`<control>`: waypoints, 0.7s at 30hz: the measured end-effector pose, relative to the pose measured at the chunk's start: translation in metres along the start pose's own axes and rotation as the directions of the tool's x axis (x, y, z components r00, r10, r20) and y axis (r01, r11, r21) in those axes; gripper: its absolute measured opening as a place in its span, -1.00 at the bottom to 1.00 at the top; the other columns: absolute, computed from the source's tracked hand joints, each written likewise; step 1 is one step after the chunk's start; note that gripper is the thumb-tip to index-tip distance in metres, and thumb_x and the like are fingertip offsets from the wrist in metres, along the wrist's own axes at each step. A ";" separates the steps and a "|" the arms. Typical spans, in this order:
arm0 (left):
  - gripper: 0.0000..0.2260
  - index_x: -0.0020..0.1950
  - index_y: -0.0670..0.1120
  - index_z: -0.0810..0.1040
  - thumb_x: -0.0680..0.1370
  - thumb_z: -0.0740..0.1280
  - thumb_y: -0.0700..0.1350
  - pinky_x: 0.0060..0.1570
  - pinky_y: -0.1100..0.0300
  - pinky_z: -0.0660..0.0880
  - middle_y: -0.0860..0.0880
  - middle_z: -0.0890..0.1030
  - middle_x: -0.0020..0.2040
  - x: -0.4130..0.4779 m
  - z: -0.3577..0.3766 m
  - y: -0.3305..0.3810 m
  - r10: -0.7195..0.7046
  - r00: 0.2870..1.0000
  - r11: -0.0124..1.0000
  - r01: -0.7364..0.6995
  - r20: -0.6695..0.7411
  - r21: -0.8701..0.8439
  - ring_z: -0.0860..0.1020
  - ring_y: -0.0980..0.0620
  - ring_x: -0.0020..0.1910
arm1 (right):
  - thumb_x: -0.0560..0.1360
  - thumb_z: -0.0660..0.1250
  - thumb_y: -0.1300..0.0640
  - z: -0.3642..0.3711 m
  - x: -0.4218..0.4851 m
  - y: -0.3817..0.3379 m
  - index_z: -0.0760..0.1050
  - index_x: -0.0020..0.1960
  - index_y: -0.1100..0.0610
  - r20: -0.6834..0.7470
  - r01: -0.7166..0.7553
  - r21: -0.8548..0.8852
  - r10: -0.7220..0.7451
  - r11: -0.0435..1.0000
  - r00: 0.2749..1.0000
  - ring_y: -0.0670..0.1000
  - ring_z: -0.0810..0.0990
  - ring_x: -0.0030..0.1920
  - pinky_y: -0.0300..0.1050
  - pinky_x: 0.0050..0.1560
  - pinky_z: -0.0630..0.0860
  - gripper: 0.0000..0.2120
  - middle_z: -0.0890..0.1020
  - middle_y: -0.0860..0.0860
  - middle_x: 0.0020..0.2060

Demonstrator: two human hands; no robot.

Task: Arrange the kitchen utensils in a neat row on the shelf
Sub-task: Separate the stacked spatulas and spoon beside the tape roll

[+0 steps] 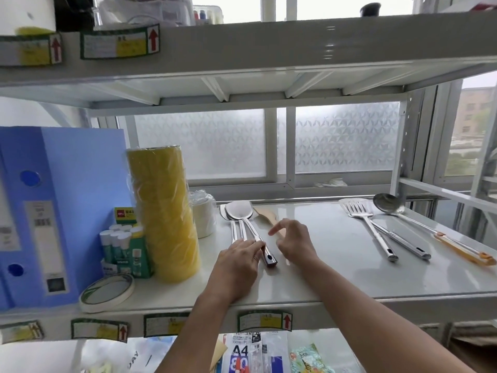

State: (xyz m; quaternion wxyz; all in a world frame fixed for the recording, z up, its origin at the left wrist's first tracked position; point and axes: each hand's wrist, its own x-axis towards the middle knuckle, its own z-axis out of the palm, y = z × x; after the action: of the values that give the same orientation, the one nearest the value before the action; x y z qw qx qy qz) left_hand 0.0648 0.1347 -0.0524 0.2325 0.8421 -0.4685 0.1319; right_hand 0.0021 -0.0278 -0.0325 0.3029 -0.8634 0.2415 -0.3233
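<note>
Left hand, fingers together, presses steel spoons beside yellow tape stack; right hand hovers, fingers spread; wooden spatula likely needs straightening next.

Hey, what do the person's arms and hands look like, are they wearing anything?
Both forearms are bare, with no sleeves in view. The left hand and right hand have no gloves, and no watch, bracelet or rings show.
</note>
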 end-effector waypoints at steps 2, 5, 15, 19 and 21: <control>-0.64 0.47 0.13 0.44 0.71 0.07 0.06 0.32 0.02 0.35 0.14 0.51 0.41 0.000 0.000 0.000 -0.003 1.000 1.000 0.003 0.003 -0.005 0.38 0.06 0.43 | 0.35 0.24 0.45 0.000 -0.001 -0.001 0.69 -0.09 0.03 -0.003 0.009 -0.002 -0.009 1.000 1.000 0.02 0.63 0.09 -0.37 -0.06 0.40 -0.59 0.68 0.04 0.08; -0.64 0.47 0.13 0.44 0.71 0.06 0.07 0.32 0.03 0.35 0.14 0.52 0.40 -0.001 -0.001 0.000 -0.006 1.000 1.000 0.006 0.003 -0.002 0.38 0.07 0.42 | 0.34 0.26 0.44 0.000 -0.003 -0.003 0.69 -0.12 0.04 -0.008 0.008 0.018 -0.008 1.000 1.000 -0.01 0.61 -0.01 -0.53 -0.23 0.34 -0.62 0.67 0.02 0.00; -0.62 0.51 0.11 0.42 0.72 0.06 0.08 0.35 0.09 0.30 0.12 0.49 0.44 0.000 -0.001 0.000 -0.016 0.999 0.999 0.018 0.034 -0.046 0.35 0.06 0.46 | 0.36 0.32 0.39 0.002 -0.011 -0.009 0.68 -0.13 0.04 0.081 0.043 0.062 -0.048 0.997 0.996 -0.14 0.57 -0.28 -0.52 -0.34 0.39 -0.70 0.66 0.01 -0.13; -0.67 0.41 0.10 0.50 0.71 0.08 0.05 0.33 0.07 0.39 0.07 0.55 0.36 0.000 -0.001 -0.001 -0.035 0.999 0.990 0.039 0.029 -0.138 0.45 0.04 0.37 | 0.50 0.21 0.31 0.007 -0.010 -0.013 0.63 0.05 0.07 0.164 0.050 0.084 -0.064 0.995 0.984 -0.04 0.59 -0.31 -0.43 -0.40 0.41 -0.72 0.65 0.06 -0.19; -0.68 0.39 0.04 0.52 0.70 0.11 -0.04 0.31 0.15 0.39 0.00 0.57 0.35 -0.001 -0.005 0.000 -0.094 0.996 0.955 0.092 0.006 -0.283 0.50 0.00 0.33 | 0.56 0.19 0.16 0.012 -0.010 -0.017 0.56 0.20 0.05 0.248 0.043 0.081 -0.062 0.996 0.967 0.04 0.59 -0.19 -0.27 -0.25 0.44 -0.73 0.66 0.11 -0.08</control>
State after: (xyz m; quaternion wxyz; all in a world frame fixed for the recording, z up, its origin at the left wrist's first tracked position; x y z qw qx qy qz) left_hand 0.0644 0.1383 -0.0485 0.3582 0.8209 -0.4414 0.0554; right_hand 0.0075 -0.0048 -0.0326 0.3542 -0.8915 0.1660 -0.2286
